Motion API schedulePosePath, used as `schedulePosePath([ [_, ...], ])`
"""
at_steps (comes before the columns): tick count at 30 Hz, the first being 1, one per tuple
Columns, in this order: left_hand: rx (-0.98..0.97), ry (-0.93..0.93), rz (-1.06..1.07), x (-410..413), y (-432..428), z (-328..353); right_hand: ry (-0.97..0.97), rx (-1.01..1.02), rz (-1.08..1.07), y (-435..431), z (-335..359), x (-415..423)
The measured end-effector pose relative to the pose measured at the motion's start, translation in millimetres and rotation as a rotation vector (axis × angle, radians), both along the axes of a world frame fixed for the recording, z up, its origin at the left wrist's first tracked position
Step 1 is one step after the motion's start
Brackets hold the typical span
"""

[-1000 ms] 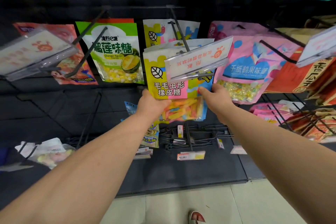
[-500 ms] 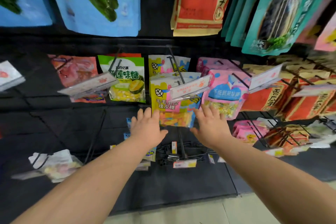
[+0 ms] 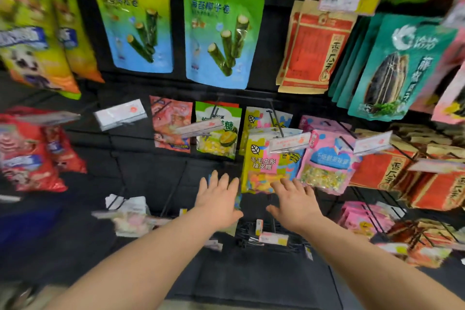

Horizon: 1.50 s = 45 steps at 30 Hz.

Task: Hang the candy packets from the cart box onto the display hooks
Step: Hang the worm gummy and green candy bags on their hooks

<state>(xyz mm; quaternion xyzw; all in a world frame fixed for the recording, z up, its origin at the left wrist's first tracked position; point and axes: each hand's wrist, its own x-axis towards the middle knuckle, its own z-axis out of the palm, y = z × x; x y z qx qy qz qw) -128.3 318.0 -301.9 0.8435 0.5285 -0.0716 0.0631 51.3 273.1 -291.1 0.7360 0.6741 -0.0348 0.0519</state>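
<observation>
Both hands are empty, with the fingers spread apart: the left hand (image 3: 218, 197) and the right hand (image 3: 295, 202) float just below the yellow candy packet (image 3: 261, 162), and neither one holds it. The packet hangs on a display hook (image 3: 275, 116), behind a white price tag (image 3: 289, 144) at the hook's front end. It seems the packet is now placed, so the hands do not need to hold anything. A pink packet (image 3: 327, 161) hangs just beside it on the right, almost touching, and a green packet (image 3: 217, 131) hangs near on the left. So the sides are tight, and the hands have free room mostly downward and back toward the person. Below the hands some bare hooks (image 3: 266, 234) stick out with small tags, and a sleeve or wrist could catch on their ends. The cart box is not visible here.
</observation>
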Motion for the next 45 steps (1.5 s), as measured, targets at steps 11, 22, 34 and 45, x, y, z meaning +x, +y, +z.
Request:
schedulePosePath([
  [11,0.001,-0.020,0.305,-45.6,-77.6,1.8,0.047,-0.036,0.231,-50.7,-0.3,-20.0],
  [22,-0.052,0.058,0.556,-95.4,-190.8,-18.4,0.070,-0.140,0.461,-102.5,-18.0,-68.9],
  [34,-0.010,0.003,0.820,-250.3,-260.9,-14.1,-0.013,-0.101,0.750,-116.4,2.2,-235.3],
  [45,0.000,0.058,1.019,-479.9,-340.9,-8.3,0.030,-0.143,1.017,-158.3,0.6,-497.2],
])
